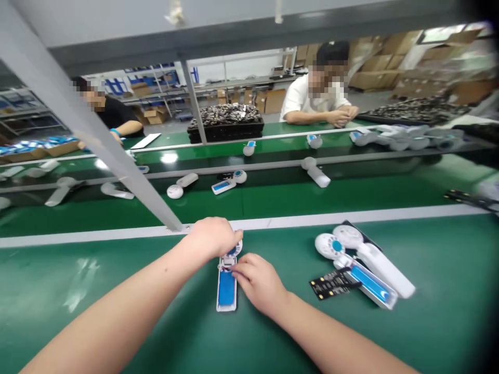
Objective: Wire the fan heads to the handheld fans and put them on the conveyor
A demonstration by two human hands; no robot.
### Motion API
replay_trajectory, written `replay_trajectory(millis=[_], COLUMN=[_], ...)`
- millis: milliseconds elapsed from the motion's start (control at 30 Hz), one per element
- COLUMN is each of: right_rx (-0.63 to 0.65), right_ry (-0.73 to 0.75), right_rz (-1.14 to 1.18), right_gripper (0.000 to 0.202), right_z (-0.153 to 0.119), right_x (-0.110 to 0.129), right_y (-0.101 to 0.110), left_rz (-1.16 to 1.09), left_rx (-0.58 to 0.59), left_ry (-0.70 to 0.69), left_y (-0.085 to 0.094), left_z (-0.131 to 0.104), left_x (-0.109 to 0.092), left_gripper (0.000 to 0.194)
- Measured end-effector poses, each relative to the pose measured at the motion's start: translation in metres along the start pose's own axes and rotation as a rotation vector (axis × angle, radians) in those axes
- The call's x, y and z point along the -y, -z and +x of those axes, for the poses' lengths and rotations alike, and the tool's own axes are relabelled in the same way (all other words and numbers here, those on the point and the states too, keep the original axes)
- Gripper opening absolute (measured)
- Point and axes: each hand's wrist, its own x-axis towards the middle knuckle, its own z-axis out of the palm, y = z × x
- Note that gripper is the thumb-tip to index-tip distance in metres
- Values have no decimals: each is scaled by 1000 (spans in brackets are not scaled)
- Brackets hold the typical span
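Observation:
A white plastic housing (226, 306) with a round head and a long handle lies on the green work surface in front of me. Its open handle shows a flat blue insert (226, 289). My left hand (212, 236) is closed over the round head and hides most of it. From the right, my right hand (259, 280) reaches to the neck, its thumb and fingertips pinched together near small dark wires. What those fingertips hold is too small to make out.
At right lie more white housings (385, 270) and a black circuit board (331, 284). Beyond a pale rail (312, 219), a green conveyor (268, 200) carries several housings. A slanted metal post (113, 140) stands at left. Two people (312, 104) sit across the line, near a black crate (226, 132).

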Motion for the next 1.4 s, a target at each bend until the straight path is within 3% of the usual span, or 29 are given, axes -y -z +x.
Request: replay_trajectory(millis=[67,133,233,333,400,467,600,733,867,1000,1133,1267,1400], right_rx=[-14,-22,-7,46,93,114,68,6,-44,-48,-17,27,74], right_ry=[-99,-156,-146,-116,-99,-112,-195,-267,-351,-236,-96,-60,-73], right_rz=[22,58,117,165,222,311,422,383,353,274,71,-75,-84], right_gripper=[15,12,11,20,31,35,21,15,13,14,16,19,19], right_z=[4,9,13,12,12,12,15,18,21,24,26,28,28], right_x=[-11,-20,-26,-28,-30,-33,-36,-30,-20,-6,9,19,24], right_y=[0,-3,-9,-8,-4,0,1,-5,-10,-14,-21,-26,-25], left_rz=[-12,-38,-89,-114,-172,-241,-307,-427,-766,-952,-934,-833,-804], left_rx=[9,32,81,101,43,-35,-55,5,66,-85,-204,-302,-373], left_ry=[-65,-152,-289,-379,-402,-367,-204,-55,115,213,171,9,-50], left_y=[-6,-13,-25,-40,-54,-68,-87,-87,-92,-106,-117,-126,-132], left_z=[16,27,26,12,2,-6,-19,-38,-60,-77,-88,-98,-104], left_x=[-10,-5,27,66,82,88,81,73,67,55,49,51,51], left_gripper=[58,61,60,75,75,63,34,36,29,24,37,31,33])
